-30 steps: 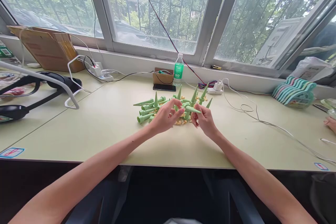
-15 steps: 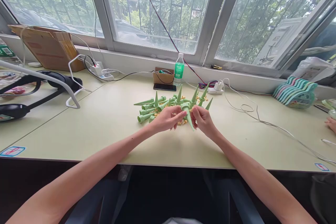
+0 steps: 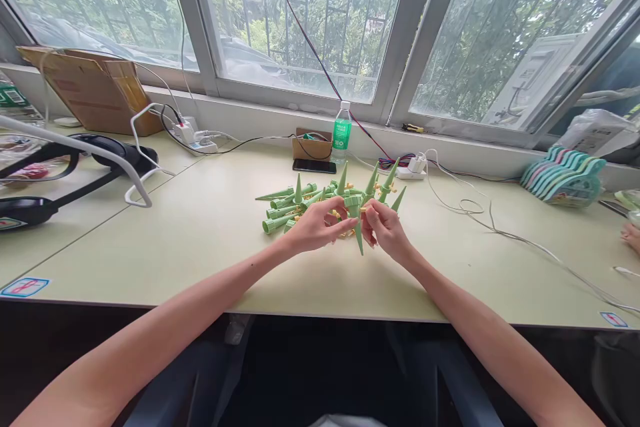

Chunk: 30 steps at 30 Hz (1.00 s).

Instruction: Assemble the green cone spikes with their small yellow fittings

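My left hand (image 3: 316, 228) is closed around a green plastic watering spike (image 3: 353, 201), its thumb lying across the body. The spike's wide collar is at the top and its point hangs downward. At the spike's right side, my right hand (image 3: 389, 229) pinches a small yellow valve piece (image 3: 363, 209) that reaches the spike; whether it is seated in it I cannot tell. Behind both hands lies a pile of similar green spikes (image 3: 276, 223), some on their sides and several pointing up. Small yellow pieces show among them, partly hidden by my fingers.
Behind the pile are a phone (image 3: 314, 166), a small cardboard box (image 3: 311, 148) and a water bottle (image 3: 342, 128). A headset (image 3: 35, 207) lies left. White cables (image 3: 505, 235) cross the table's right side, near teal hangers (image 3: 563, 177). Another person's hand (image 3: 631, 237) shows far right.
The held spike has turned closer to vertical, its tip swinging left and slightly down. My left thumb has shifted a little along it. Both hands remain in nearly the same place.
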Each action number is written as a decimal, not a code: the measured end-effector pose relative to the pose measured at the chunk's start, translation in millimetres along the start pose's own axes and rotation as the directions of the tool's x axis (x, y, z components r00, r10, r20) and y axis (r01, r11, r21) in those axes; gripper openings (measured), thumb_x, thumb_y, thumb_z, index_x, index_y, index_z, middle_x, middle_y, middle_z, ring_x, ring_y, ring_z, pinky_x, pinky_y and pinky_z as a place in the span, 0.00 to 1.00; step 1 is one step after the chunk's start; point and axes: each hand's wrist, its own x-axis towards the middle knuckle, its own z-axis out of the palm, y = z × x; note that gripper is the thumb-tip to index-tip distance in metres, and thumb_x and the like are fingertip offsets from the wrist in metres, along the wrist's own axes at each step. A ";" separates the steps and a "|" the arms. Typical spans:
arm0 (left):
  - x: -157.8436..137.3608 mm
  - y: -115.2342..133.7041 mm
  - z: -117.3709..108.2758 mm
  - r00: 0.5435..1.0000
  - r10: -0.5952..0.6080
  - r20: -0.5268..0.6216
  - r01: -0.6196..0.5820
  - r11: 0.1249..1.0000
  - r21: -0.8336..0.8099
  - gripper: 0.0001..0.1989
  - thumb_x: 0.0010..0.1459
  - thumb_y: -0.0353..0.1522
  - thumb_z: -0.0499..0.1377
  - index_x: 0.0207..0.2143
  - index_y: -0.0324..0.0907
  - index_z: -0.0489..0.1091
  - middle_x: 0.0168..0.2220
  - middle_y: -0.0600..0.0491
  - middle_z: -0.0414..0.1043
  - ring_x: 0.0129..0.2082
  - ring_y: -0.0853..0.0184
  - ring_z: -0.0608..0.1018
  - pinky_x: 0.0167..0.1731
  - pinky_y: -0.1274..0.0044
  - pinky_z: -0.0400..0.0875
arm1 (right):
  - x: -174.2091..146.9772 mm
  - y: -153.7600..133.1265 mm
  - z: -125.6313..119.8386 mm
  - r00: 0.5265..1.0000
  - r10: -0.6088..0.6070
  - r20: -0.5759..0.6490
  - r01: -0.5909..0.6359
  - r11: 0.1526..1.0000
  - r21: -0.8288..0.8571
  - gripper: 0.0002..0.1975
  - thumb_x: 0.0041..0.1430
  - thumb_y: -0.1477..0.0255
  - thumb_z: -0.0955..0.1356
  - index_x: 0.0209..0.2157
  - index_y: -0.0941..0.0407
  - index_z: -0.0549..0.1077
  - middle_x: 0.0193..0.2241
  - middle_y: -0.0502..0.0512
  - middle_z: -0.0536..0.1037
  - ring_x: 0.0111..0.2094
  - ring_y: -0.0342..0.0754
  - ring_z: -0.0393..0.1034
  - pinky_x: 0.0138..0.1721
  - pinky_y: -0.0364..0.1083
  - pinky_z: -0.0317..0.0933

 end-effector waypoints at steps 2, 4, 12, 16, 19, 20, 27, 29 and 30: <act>0.1 -0.7 0.0 0.999 0.029 -0.015 -0.028 0.998 0.054 0.19 0.59 0.47 0.60 0.33 0.40 0.62 0.30 0.56 0.69 0.19 0.75 0.71 0.16 0.82 0.65 | 0.0 -1.3 0.1 1.000 -0.003 0.000 0.003 1.000 0.012 0.23 0.66 0.49 0.61 0.28 0.53 0.60 0.15 0.43 0.63 0.13 0.40 0.56 0.16 0.42 0.52; 0.4 -2.4 0.1 0.996 0.086 -0.039 -0.080 0.989 0.127 0.18 0.60 0.46 0.61 0.34 0.40 0.64 0.31 0.56 0.69 0.20 0.75 0.71 0.19 0.81 0.67 | -0.2 -3.0 0.2 1.000 0.000 0.000 0.000 1.000 0.020 0.24 0.66 0.48 0.62 0.26 0.53 0.59 0.14 0.43 0.62 0.13 0.40 0.56 0.16 0.42 0.52; 3.4 -24.1 -1.1 0.918 0.395 -0.036 -0.355 0.858 0.371 0.12 0.64 0.40 0.60 0.44 0.41 0.70 0.37 0.52 0.69 0.23 0.76 0.72 0.23 0.81 0.70 | -0.1 -6.8 1.1 0.999 0.038 -0.010 -0.039 0.999 -0.033 0.30 0.67 0.50 0.60 0.18 0.54 0.56 0.11 0.46 0.63 0.12 0.39 0.54 0.18 0.43 0.52; 4.3 -28.3 -0.8 0.899 0.436 -0.043 -0.382 0.828 0.410 0.13 0.64 0.39 0.60 0.47 0.42 0.70 0.37 0.53 0.69 0.23 0.76 0.72 0.24 0.81 0.69 | 0.4 -6.8 2.6 0.999 0.038 -0.017 -0.039 0.999 -0.031 0.30 0.68 0.51 0.60 0.17 0.54 0.55 0.10 0.46 0.63 0.12 0.39 0.55 0.19 0.43 0.52; 3.9 -23.5 1.3 0.920 0.384 -0.083 -0.321 0.857 0.402 0.14 0.64 0.39 0.59 0.49 0.43 0.69 0.38 0.52 0.70 0.24 0.75 0.73 0.24 0.81 0.70 | 0.9 -6.0 3.7 0.999 0.036 -0.037 -0.036 0.999 -0.011 0.29 0.67 0.50 0.60 0.18 0.54 0.56 0.11 0.46 0.63 0.12 0.39 0.55 0.18 0.43 0.53; 3.7 -21.0 2.1 0.929 0.357 -0.103 -0.293 0.875 0.385 0.14 0.64 0.39 0.59 0.49 0.43 0.69 0.39 0.52 0.70 0.23 0.75 0.73 0.24 0.81 0.70 | 1.0 -5.5 3.7 0.998 0.032 -0.047 -0.032 0.999 -0.006 0.29 0.67 0.49 0.60 0.19 0.54 0.57 0.11 0.46 0.64 0.12 0.39 0.55 0.17 0.43 0.53; 3.6 -6.6 2.1 0.977 0.085 -0.194 -0.066 0.993 0.101 0.20 0.65 0.48 0.53 0.37 0.39 0.69 0.31 0.53 0.71 0.19 0.75 0.71 0.18 0.82 0.66 | 2.1 -3.0 -0.3 0.989 -0.014 -0.148 0.012 1.000 -0.014 0.27 0.66 0.49 0.62 0.21 0.54 0.60 0.14 0.46 0.63 0.12 0.39 0.56 0.14 0.42 0.50; 4.9 -5.9 2.0 0.988 0.004 -0.154 -0.005 1.000 -0.004 0.26 0.65 0.52 0.50 0.33 0.38 0.70 0.27 0.53 0.70 0.18 0.74 0.71 0.16 0.82 0.64 | 1.7 -3.0 -0.7 0.989 -0.027 -0.143 0.021 0.999 -0.038 0.26 0.66 0.49 0.61 0.22 0.54 0.60 0.14 0.46 0.64 0.13 0.39 0.57 0.15 0.42 0.51; 5.5 -5.9 2.1 0.993 -0.032 -0.114 0.026 0.998 -0.054 0.29 0.64 0.54 0.49 0.31 0.37 0.70 0.25 0.53 0.70 0.17 0.74 0.71 0.15 0.82 0.64 | 1.4 -3.0 -0.6 0.991 -0.032 -0.130 0.026 0.998 -0.050 0.26 0.67 0.50 0.61 0.22 0.54 0.60 0.15 0.46 0.64 0.13 0.39 0.57 0.16 0.42 0.51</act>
